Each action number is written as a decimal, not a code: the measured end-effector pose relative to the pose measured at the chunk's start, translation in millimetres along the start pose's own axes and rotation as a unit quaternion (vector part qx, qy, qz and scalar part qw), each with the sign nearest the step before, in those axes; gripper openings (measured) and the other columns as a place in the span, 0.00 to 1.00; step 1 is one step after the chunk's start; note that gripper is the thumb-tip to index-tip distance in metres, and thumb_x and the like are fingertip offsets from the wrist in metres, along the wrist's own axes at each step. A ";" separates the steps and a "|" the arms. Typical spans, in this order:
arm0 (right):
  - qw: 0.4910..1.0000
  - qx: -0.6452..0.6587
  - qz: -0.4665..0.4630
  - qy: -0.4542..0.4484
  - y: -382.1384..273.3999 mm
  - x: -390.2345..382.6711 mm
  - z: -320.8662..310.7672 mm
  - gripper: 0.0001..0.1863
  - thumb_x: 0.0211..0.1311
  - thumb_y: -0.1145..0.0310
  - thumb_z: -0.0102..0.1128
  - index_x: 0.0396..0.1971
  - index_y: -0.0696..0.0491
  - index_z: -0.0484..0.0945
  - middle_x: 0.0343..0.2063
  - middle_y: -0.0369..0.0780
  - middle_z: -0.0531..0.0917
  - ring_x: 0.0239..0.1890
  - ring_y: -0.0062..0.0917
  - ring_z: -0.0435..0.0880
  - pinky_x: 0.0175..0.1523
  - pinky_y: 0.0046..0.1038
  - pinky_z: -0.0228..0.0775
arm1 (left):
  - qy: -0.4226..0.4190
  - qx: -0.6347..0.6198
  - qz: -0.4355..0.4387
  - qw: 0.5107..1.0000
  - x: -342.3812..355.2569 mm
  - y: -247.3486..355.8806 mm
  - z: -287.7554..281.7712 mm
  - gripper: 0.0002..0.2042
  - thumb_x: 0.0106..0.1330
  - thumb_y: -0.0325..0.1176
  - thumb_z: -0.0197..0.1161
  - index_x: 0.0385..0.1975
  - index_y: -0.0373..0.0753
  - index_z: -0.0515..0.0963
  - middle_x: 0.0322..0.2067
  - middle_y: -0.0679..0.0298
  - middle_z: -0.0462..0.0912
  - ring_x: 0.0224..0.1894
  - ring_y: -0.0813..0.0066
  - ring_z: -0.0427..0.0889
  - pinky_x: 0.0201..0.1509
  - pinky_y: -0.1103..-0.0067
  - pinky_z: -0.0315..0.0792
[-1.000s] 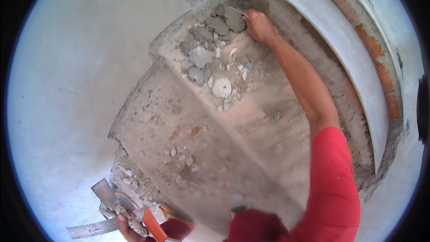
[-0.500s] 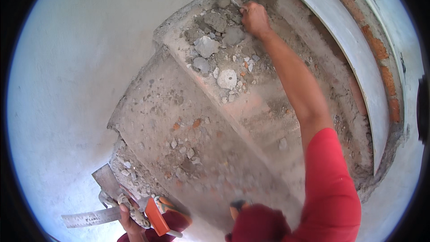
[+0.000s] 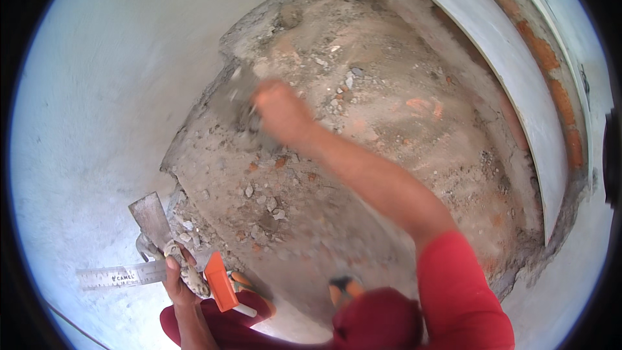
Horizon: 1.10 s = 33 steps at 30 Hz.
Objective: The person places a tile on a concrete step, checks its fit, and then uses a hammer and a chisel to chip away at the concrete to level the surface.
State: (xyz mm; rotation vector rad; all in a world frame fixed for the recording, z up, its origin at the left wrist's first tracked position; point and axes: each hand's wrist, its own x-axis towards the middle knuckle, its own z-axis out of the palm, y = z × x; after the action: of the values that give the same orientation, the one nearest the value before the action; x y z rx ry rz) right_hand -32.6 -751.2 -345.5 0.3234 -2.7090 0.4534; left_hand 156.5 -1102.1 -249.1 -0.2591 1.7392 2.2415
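My right hand [image 3: 282,113] is closed in a fist over the left part of a rough step [image 3: 363,39]. Grey rubble [image 3: 243,100], smeared by motion, lies or falls beside its fingers. What the fist grips is too blurred to name. At the lower left, my left hand [image 3: 180,282] is wrapped round a bundle of tools. In it are a square-ended trowel [image 3: 150,216] with a mortar-crusted handle, and a steel ruler blade [image 3: 120,277] that points left. An orange block [image 3: 221,283] stands just right of that hand; whether it joins the ruler is hidden.
A lower step [image 3: 220,149] carries broken stones [image 3: 272,204] and brick bits. The plastered wall [image 3: 110,91] rises on the left. A curved pale board [image 3: 492,45] borders the right, with exposed brick [image 3: 541,52] behind. My sandalled foot [image 3: 343,288] is near the bottom.
My right hand has swept from the upper step's far end toward the left and nearer. The big chunks have left that step. My left hand has risen slightly with its tools.
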 end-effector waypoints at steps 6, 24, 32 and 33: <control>0.980 -0.086 0.096 0.152 110.3 -15.6 -45.8 0.07 0.54 0.78 0.58 0.26 0.59 0.85 0.29 0.51 0.85 0.35 0.43 0.85 0.41 0.39 0.80 | 0.032 0.033 0.011 0.999 -10.7 -3.4 -11.6 0.21 0.74 0.51 0.60 0.53 0.40 0.73 0.32 0.68 0.74 0.36 0.77 0.74 0.45 0.76 0.72; 0.982 -0.117 0.147 0.018 154.7 10.9 -75.8 0.09 0.58 0.82 0.58 0.37 0.63 0.84 0.38 0.55 0.86 0.43 0.45 0.88 0.46 0.41 0.84 | 0.037 0.019 -0.021 0.999 -20.0 -6.3 -41.6 0.22 0.74 0.50 0.61 0.56 0.39 0.75 0.39 0.69 0.79 0.42 0.78 0.78 0.50 0.76 0.75; 0.936 -0.205 0.286 0.025 301.0 84.5 -59.1 0.14 0.70 0.71 0.48 0.38 0.58 0.85 0.42 0.53 0.86 0.47 0.48 0.87 0.53 0.46 0.80 | 0.150 0.004 -0.064 0.987 -54.0 -34.2 -87.6 0.20 0.72 0.51 0.62 0.50 0.40 0.74 0.33 0.66 0.77 0.34 0.74 0.80 0.39 0.75 0.76; 0.935 -0.180 0.303 0.040 298.3 93.9 -51.6 0.16 0.71 0.69 0.46 0.38 0.59 0.85 0.44 0.53 0.86 0.48 0.50 0.86 0.55 0.47 0.79 | 0.159 -0.005 -0.065 0.985 -59.4 -32.6 -89.2 0.20 0.72 0.51 0.62 0.50 0.40 0.74 0.32 0.66 0.77 0.33 0.74 0.80 0.39 0.75 0.76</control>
State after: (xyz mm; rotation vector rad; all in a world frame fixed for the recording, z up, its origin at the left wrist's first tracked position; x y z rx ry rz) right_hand -184.7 -473.1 -342.6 -0.6327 -2.6949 0.1088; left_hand 220.1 -1187.9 -282.8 -0.7460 1.8005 2.2083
